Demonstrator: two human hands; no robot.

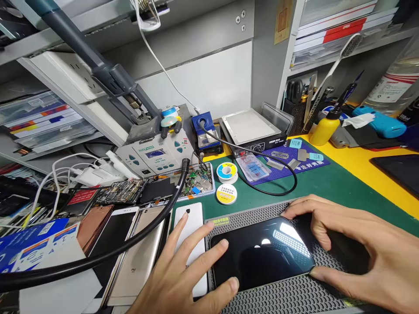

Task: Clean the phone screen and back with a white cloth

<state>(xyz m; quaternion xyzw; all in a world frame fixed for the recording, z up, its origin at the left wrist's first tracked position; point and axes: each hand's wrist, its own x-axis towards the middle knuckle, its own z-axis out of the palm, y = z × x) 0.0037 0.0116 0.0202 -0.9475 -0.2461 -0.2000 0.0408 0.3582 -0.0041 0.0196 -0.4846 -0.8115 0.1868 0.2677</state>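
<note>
Currently I see left hand [183,279] splayed, fingertips touching black phone [258,257] on mat [281,296]; right hand [363,257] clamps its end.

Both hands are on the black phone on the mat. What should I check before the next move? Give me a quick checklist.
1. Black phone lies flat on the grey mat: ok.
2. Right hand grips it, thumb at the near edge, fingers at the far edge: ok.
3. Left hand fingertips rest on its left end: ok.
4. Glass free of cracks: cannot tell, glare covers part of it.
5. Left side clear: not ok, the white phone lies under the left index finger and the black hose runs close by.
</note>
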